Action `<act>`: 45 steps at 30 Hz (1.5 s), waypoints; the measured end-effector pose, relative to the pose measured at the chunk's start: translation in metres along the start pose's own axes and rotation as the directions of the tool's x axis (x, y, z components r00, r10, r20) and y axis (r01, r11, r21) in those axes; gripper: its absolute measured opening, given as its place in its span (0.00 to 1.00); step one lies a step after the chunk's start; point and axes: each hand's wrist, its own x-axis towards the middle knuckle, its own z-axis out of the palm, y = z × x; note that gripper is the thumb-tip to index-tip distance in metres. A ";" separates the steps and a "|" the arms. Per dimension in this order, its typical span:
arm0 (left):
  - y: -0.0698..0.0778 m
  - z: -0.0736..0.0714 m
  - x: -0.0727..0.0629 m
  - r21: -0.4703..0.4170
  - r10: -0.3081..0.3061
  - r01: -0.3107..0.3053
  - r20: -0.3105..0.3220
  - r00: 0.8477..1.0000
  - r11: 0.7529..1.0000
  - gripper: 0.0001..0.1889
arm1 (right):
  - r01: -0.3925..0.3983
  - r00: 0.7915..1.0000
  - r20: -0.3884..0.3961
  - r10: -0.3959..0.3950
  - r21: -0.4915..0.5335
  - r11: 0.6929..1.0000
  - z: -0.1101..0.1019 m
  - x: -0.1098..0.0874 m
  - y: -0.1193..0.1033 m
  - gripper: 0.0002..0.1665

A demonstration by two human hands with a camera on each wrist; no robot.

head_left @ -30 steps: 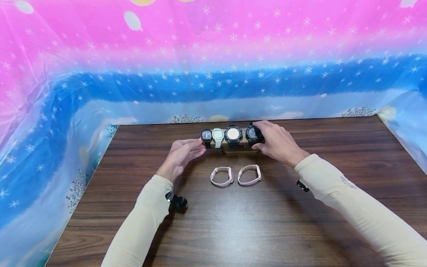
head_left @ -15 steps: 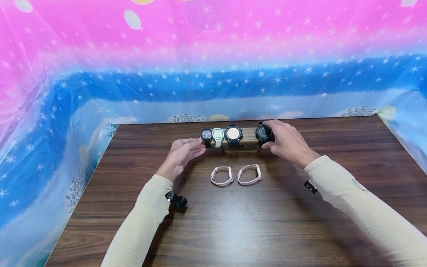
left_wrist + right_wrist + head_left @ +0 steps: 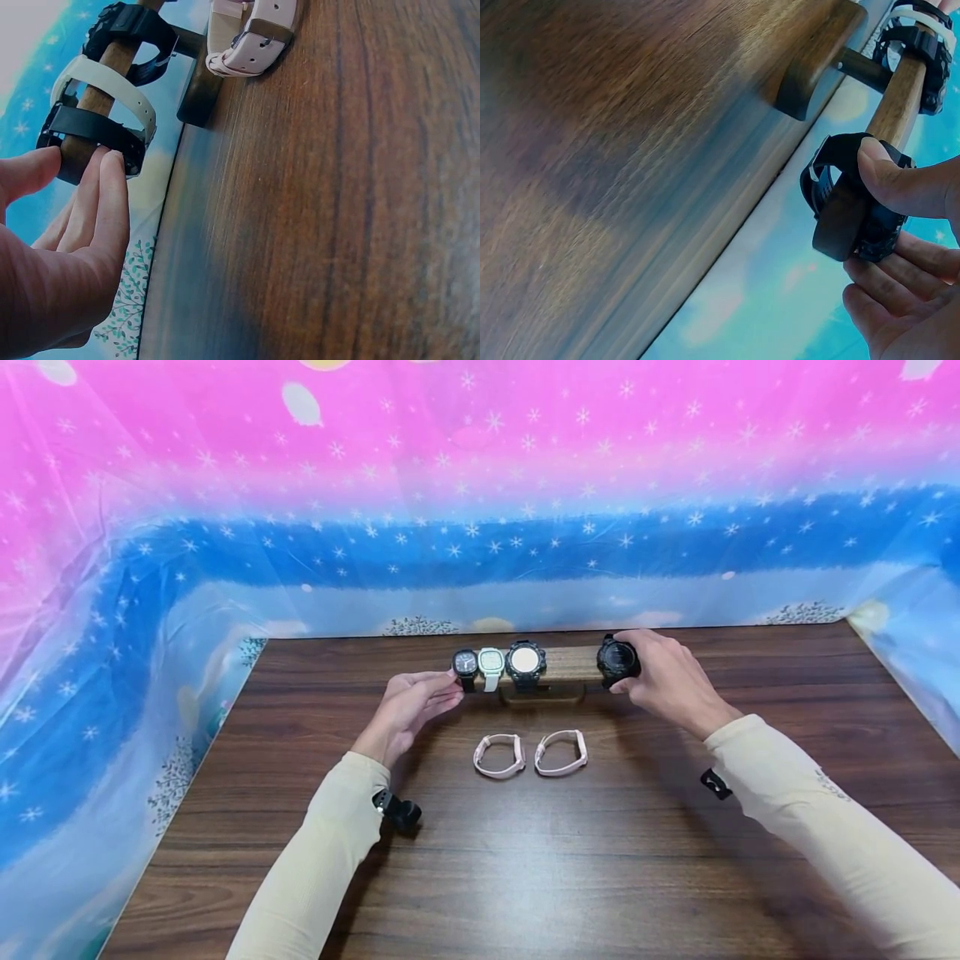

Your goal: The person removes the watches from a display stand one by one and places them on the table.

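In the head view, the left hand (image 3: pixel 408 708) is pinching the left end of the bar (image 3: pixel 572 662), with its fingertips beside the square watch (image 3: pixel 466 662). The right hand (image 3: pixel 663 677) is gripping the dark watch (image 3: pixel 621 660) at the bar's right end. Just right of the square watch, the pale watch (image 3: pixel 491 662) is sitting on the bar, and right of that the bright watch (image 3: pixel 525 660) is showing a white face; a bare stretch of bar is separating it from the dark watch. The base (image 3: pixel 551 695) is standing below the bar on the table (image 3: pixel 540 860), and nearer, the left band (image 3: pixel 519 752) and the right band (image 3: pixel 581 747), both pink, are lying side by side. A patterned cloth (image 3: pixel 480 560) is hanging beyond the far edge. In the left wrist view, the thumb and fingers are closing on the bar's tip from opposite sides, right at the square watch's strap, and the straps of the pale and bright watches are circling the bar beyond. In the right wrist view, the thumb is pressing on the dark watch's strap while fingers are supporting its case; the strap is looping around the bar, whose right tip is poking out past it, and a post (image 3: pixel 864 69) is joining bar and base
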 end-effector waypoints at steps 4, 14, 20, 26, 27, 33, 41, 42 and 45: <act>0.000 0.000 0.000 0.002 -0.003 0.003 -0.003 1.000 1.000 0.17 | -0.003 1.000 -0.010 0.003 0.003 1.000 -0.003 -0.003 0.005 0.40; 0.001 0.001 0.000 -0.006 -0.001 0.001 0.000 1.000 1.000 0.17 | -0.036 0.999 -0.020 0.037 0.031 0.999 -0.010 -0.011 0.015 0.40; 0.000 0.000 0.000 -0.009 -0.007 0.007 -0.001 1.000 1.000 0.17 | -0.059 0.998 -0.032 0.060 0.036 0.998 -0.015 -0.016 0.023 0.41; -0.001 0.000 0.001 -0.009 -0.019 0.019 -0.014 1.000 1.000 0.17 | -0.099 0.995 -0.032 0.099 0.030 0.995 -0.018 -0.021 0.028 0.42; -0.002 0.000 0.001 -0.009 -0.020 0.020 -0.016 1.000 1.000 0.17 | -0.107 0.994 -0.036 0.108 0.032 0.994 -0.019 -0.022 0.029 0.42; -0.001 0.001 0.002 -0.004 -0.013 0.013 -0.014 1.000 1.000 0.18 | -0.158 0.986 -0.051 0.160 0.045 0.986 -0.023 -0.028 0.035 0.43; -0.001 0.000 0.001 -0.003 -0.013 0.013 -0.008 1.000 1.000 0.18 | -0.224 0.974 -0.026 0.225 0.049 0.973 -0.028 -0.041 0.040 0.44; -0.001 0.001 0.001 -0.003 -0.013 0.013 -0.009 1.000 1.000 0.18 | -0.229 0.973 -0.018 0.230 0.048 0.972 -0.028 -0.042 0.041 0.44; -0.001 0.001 0.000 -0.002 -0.011 0.011 -0.009 1.000 1.000 0.18 | -0.243 0.970 0.010 0.243 0.046 0.969 -0.029 -0.047 0.043 0.46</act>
